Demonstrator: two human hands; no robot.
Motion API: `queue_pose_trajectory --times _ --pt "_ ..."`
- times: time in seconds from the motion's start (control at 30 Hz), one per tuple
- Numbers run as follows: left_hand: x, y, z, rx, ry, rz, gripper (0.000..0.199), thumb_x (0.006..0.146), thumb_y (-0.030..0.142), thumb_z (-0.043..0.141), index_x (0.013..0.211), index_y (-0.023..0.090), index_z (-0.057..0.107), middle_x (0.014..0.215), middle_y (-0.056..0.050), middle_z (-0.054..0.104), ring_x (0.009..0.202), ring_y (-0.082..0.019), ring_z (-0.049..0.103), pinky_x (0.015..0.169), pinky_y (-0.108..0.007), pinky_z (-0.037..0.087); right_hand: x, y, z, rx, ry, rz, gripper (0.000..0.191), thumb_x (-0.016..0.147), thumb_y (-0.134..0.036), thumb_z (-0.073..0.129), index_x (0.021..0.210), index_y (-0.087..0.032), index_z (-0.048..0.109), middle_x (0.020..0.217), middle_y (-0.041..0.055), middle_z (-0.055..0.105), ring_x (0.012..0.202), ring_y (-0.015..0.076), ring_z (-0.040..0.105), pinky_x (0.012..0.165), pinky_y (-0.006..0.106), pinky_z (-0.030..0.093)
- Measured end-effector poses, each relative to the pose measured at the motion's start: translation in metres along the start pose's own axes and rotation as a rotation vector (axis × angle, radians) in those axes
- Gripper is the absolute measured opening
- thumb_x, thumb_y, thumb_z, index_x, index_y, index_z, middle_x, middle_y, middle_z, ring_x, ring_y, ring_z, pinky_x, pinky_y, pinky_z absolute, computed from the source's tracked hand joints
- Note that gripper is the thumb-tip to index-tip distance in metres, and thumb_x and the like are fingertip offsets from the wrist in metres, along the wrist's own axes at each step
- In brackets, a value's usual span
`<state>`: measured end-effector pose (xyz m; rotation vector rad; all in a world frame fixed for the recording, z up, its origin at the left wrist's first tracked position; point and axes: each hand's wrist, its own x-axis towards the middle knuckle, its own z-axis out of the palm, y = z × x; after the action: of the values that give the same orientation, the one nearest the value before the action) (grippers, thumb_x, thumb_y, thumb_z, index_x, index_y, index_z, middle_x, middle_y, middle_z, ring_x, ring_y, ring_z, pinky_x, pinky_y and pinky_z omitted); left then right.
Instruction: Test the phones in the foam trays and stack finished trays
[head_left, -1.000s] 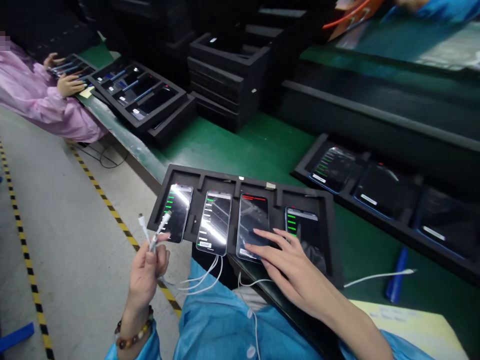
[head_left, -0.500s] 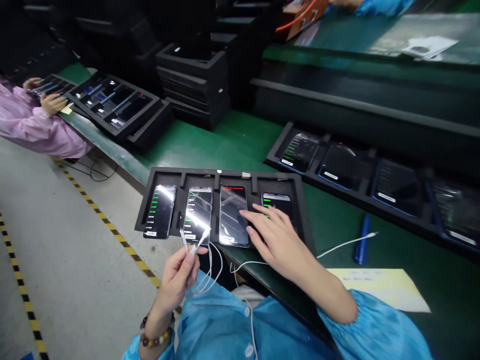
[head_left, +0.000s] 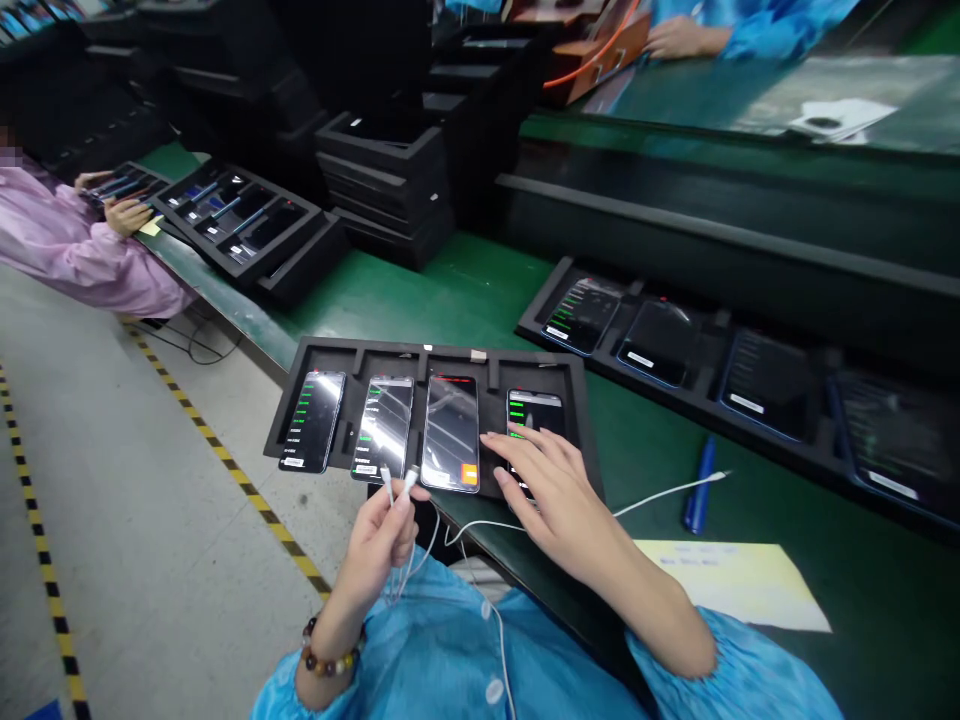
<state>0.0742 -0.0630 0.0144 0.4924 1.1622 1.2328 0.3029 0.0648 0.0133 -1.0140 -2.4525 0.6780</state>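
Observation:
My left hand (head_left: 384, 530) pinches white charging cables (head_left: 409, 480), two plugs sticking up near the front edge of a black foam tray (head_left: 469, 356). In the tray lie a far-left phone (head_left: 313, 425) and a second phone (head_left: 385, 425), both showing green text lists, and a third phone (head_left: 450, 430) with a red line on top and an orange square at its lower right. My right hand (head_left: 551, 490), fingers stretched out, lies over the fourth phone (head_left: 534, 405) and partly hides it. Its fingertips are beside the third phone's right edge; whether they touch is unclear.
Another tray of phones (head_left: 660, 345) lies at right. Nearby are a blue marker (head_left: 700, 485), a white cable end (head_left: 675, 492) and a yellow paper (head_left: 739, 585). Stacked black trays (head_left: 386, 190) stand behind. A person in pink (head_left: 82, 230) works at left; another person's hand (head_left: 686, 38) shows at the back.
The third phone's screen has gained an orange square at its lower right. My left hand has shifted slightly right with the cable plugs. The view has tilted a little.

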Motion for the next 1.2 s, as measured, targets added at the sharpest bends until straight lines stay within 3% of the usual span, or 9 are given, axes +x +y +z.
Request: queue_pose_trajectory --times 0.2,0.33,0.5,0.83,1.07,1.2 --pt "0.004 -0.007 0.004 0.132 0.104 -0.018 0.069 0.084 0.081 0.079 0.102 0.015 0.072 0.054 0.013 0.024 0.047 -0.007 0.015 0.043 -0.021 0.014 0.007 -0.008 0.021 0.039 0.004 0.043 0.044 0.116 -0.036 0.039 0.154 -0.027 0.059 0.152 0.0103 0.068 0.153 0.0319 0.051 0.127 0.063 0.037" --pt "0.003 -0.012 0.007 0.179 0.102 -0.023 0.073 0.086 0.084 0.074 0.106 0.014 0.074 0.054 0.012 0.027 0.047 -0.007 0.017 0.044 -0.023 0.015 0.018 -0.010 0.028 0.059 0.002 0.055 0.045 0.115 -0.036 0.038 0.154 -0.026 0.058 0.153 0.0120 0.067 0.155 0.0329 0.049 0.129 0.064 0.035" --pt "0.000 -0.015 0.009 0.189 0.072 -0.008 0.077 0.091 0.086 0.066 0.113 0.012 0.075 0.055 0.012 0.028 0.047 -0.008 0.017 0.043 -0.024 0.016 0.023 -0.008 0.028 0.117 -0.010 0.080 0.045 0.115 -0.037 0.038 0.154 -0.025 0.056 0.156 0.0123 0.065 0.157 0.0320 0.047 0.129 0.063 0.034" --pt "0.002 -0.020 0.009 0.263 0.051 -0.043 0.076 0.089 0.087 0.067 0.102 0.012 0.077 0.056 0.009 0.033 0.048 -0.009 0.024 0.046 -0.025 0.018 0.027 -0.008 0.028 0.188 -0.033 0.157 0.044 0.114 -0.037 0.038 0.152 -0.027 0.058 0.155 0.0120 0.065 0.156 0.0312 0.048 0.128 0.061 0.035" --pt "-0.001 -0.023 0.010 0.279 0.046 -0.060 0.081 0.091 0.085 0.065 0.121 0.011 0.074 0.061 0.011 0.029 0.053 -0.010 0.021 0.050 -0.025 0.018 0.032 -0.007 0.024 0.201 -0.104 0.185 0.048 0.113 -0.040 0.037 0.154 -0.024 0.057 0.155 0.0146 0.065 0.157 0.0341 0.046 0.129 0.065 0.032" --pt "-0.001 -0.026 0.017 0.281 0.036 -0.054 0.080 0.092 0.086 0.063 0.118 0.011 0.072 0.061 0.010 0.031 0.054 -0.010 0.024 0.050 -0.026 0.020 0.031 -0.011 0.020 0.204 -0.104 0.196 0.047 0.112 -0.039 0.038 0.153 -0.024 0.057 0.156 0.0139 0.064 0.159 0.0339 0.043 0.131 0.064 0.030"
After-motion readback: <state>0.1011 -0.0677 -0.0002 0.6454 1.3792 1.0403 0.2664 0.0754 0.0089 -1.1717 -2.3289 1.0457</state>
